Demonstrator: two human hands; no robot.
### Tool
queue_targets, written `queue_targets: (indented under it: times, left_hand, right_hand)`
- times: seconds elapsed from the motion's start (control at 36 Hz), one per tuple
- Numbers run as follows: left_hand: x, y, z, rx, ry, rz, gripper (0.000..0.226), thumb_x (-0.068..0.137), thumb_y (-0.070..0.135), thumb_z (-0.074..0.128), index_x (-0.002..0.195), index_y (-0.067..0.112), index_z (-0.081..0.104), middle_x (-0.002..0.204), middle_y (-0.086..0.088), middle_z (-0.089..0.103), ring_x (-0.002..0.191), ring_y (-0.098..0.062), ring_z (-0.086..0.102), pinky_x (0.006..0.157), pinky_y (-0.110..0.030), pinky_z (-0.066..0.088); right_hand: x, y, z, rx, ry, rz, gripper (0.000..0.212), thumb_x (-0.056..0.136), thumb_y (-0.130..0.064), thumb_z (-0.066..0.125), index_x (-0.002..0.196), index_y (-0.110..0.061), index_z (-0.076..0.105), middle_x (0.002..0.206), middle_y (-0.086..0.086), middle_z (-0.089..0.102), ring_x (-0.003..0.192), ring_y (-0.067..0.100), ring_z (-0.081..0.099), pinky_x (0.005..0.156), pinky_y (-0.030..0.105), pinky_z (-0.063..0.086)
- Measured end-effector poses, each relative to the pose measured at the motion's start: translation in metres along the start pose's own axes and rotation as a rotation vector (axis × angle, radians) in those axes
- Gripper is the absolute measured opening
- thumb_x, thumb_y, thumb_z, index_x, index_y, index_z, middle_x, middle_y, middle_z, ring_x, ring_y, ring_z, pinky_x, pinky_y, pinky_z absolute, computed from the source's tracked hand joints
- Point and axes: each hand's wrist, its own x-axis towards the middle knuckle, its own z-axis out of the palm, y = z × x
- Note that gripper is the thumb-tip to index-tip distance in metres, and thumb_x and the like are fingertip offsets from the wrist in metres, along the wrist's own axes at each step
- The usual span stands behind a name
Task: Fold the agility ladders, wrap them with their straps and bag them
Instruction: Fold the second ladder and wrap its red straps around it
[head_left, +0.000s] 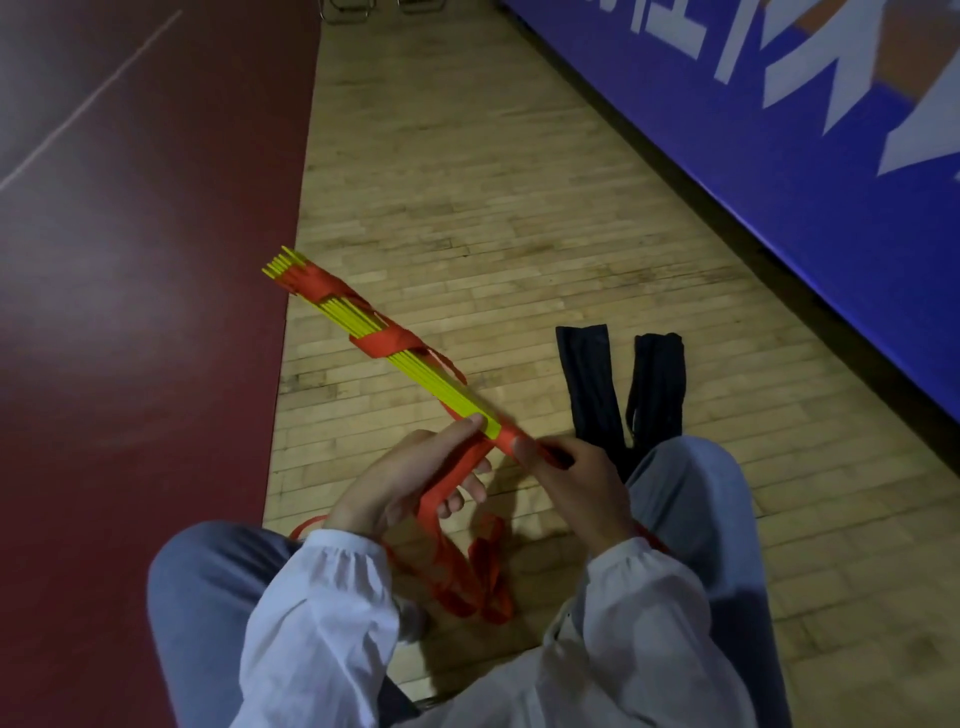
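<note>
The ladder bundle, a stack of yellow rungs, is held off the floor in front of the seated person, above the gap between the knees. A red strap is wound round it in three places: at the far end, near the middle and at the near end.

Right hand: fingers curled round the strap-covered near end of the bundle, thumb pressed on top. Left hand: thumb tip on the yellow rungs just beside the near wrap, fingers curled round a length of strap that runs through the palm. From there the strap falls to a loose heap on the floor between the legs.

Clearance: the far end of the bundle projects freely, with bare boards beyond and below it. The left knee and right knee bound the space near the body. Two black bags lie flat on the floor just right of the bundle's near end, their lower ends passing behind the right knee.

Orientation: the long axis runs diagonally, near end at the hands, far end pointing forward and to the left, rungs fanned slightly at the tip.

Surface: pale wooden floor, meeting a dark red floor area along a straight edge on the left. A blue wall panel with white lettering closes the right side. Metal chair legs show at the far edge.
</note>
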Motion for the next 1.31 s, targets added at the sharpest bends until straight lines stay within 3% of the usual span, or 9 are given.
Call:
queue_targets:
  times: [0.14, 0.25, 0.53, 0.67, 0.75, 0.83, 0.94, 1.17, 1.31]
  left_hand:
    - [0.004, -0.001, 0.005, -0.049, 0.056, 0.021, 0.051, 0.098, 0.043, 0.044, 0.094, -0.003, 0.065, 0.057, -0.012, 0.063, 0.034, -0.013, 0.046, 0.034, -0.017, 0.037]
    - [0.006, -0.001, 0.008, -0.073, 0.11, 0.04, 0.049, 0.099, 0.039, 0.045, 0.09, -0.005, 0.066, 0.051, -0.01, 0.06, 0.032, -0.012, 0.043, 0.032, -0.016, 0.034]
    - [0.011, -0.004, 0.013, -0.075, 0.254, 0.105, 0.046, 0.096, 0.034, 0.054, 0.075, -0.006, 0.065, 0.038, -0.005, 0.052, 0.025, -0.01, 0.038, 0.029, -0.016, 0.03]
    - [0.011, -0.008, 0.014, -0.046, 0.291, 0.142, 0.044, 0.098, 0.025, 0.051, 0.074, -0.009, 0.065, 0.035, -0.005, 0.048, 0.023, -0.01, 0.035, 0.029, -0.016, 0.027]
    - [0.009, -0.012, 0.013, -0.033, 0.275, 0.168, 0.044, 0.098, 0.022, 0.05, 0.077, -0.013, 0.065, 0.035, -0.005, 0.049, 0.022, -0.01, 0.034, 0.029, -0.016, 0.027]
    - [0.006, -0.017, 0.012, -0.026, 0.241, 0.197, 0.048, 0.099, 0.019, 0.049, 0.059, -0.004, 0.064, 0.034, -0.006, 0.049, 0.023, -0.01, 0.035, 0.03, -0.017, 0.029]
    - [0.002, -0.021, 0.013, 0.011, 0.182, 0.224, 0.064, 0.099, 0.02, 0.049, 0.036, 0.01, 0.059, 0.031, -0.004, 0.047, 0.023, -0.009, 0.037, 0.034, -0.018, 0.031]
    - [0.002, -0.019, 0.006, -0.01, 0.08, 0.149, 0.04, 0.098, 0.028, 0.05, 0.08, -0.003, 0.068, 0.045, -0.01, 0.057, 0.03, -0.012, 0.048, 0.035, -0.017, 0.039]
    - [-0.002, -0.016, 0.001, -0.085, 0.002, 0.032, 0.038, 0.095, 0.036, 0.054, 0.099, 0.0, 0.063, 0.061, -0.016, 0.062, 0.041, -0.018, 0.057, 0.041, -0.021, 0.048]
  right_hand:
    - [-0.002, -0.003, 0.0, -0.077, 0.042, 0.003, 0.048, 0.077, -0.068, 0.06, 0.104, -0.029, 0.065, 0.084, -0.015, 0.059, 0.076, 0.004, 0.052, 0.063, 0.025, 0.037]
    - [-0.004, -0.004, 0.001, -0.083, 0.044, 0.025, 0.052, 0.077, -0.065, 0.064, 0.112, -0.027, 0.064, 0.091, -0.013, 0.057, 0.086, 0.008, 0.052, 0.073, 0.027, 0.035]
    - [-0.002, -0.004, 0.01, -0.037, 0.051, 0.022, 0.04, 0.07, -0.062, 0.072, 0.095, -0.032, 0.06, 0.092, -0.01, 0.067, 0.089, 0.01, 0.062, 0.08, 0.034, 0.05]
    - [0.002, 0.002, 0.01, -0.043, -0.006, -0.001, 0.05, 0.071, -0.064, 0.071, 0.103, -0.026, 0.063, 0.097, -0.009, 0.066, 0.091, 0.01, 0.062, 0.085, 0.036, 0.051]
    - [0.003, 0.0, 0.004, -0.084, -0.096, -0.019, 0.067, 0.071, -0.078, 0.055, 0.108, -0.023, 0.063, 0.097, -0.008, 0.063, 0.094, 0.013, 0.061, 0.086, 0.035, 0.05]
    - [0.004, -0.001, -0.002, -0.112, -0.148, -0.011, 0.07, 0.074, -0.082, 0.038, 0.098, -0.022, 0.066, 0.087, -0.005, 0.065, 0.084, 0.014, 0.063, 0.077, 0.032, 0.049]
    - [0.007, 0.006, -0.001, -0.1, -0.208, -0.019, 0.047, 0.085, -0.065, 0.053, 0.099, -0.023, 0.069, 0.087, -0.004, 0.069, 0.083, 0.011, 0.065, 0.08, 0.035, 0.052]
    - [0.006, 0.009, -0.001, 0.048, -0.175, 0.022, 0.056, 0.067, -0.072, 0.064, 0.087, -0.021, 0.071, 0.071, -0.007, 0.068, 0.069, 0.01, 0.066, 0.059, 0.022, 0.045]
    - [0.009, 0.009, 0.001, 0.037, -0.096, 0.014, 0.062, 0.052, -0.08, 0.063, 0.082, -0.026, 0.072, 0.074, -0.009, 0.071, 0.076, 0.009, 0.068, 0.075, 0.036, 0.054]
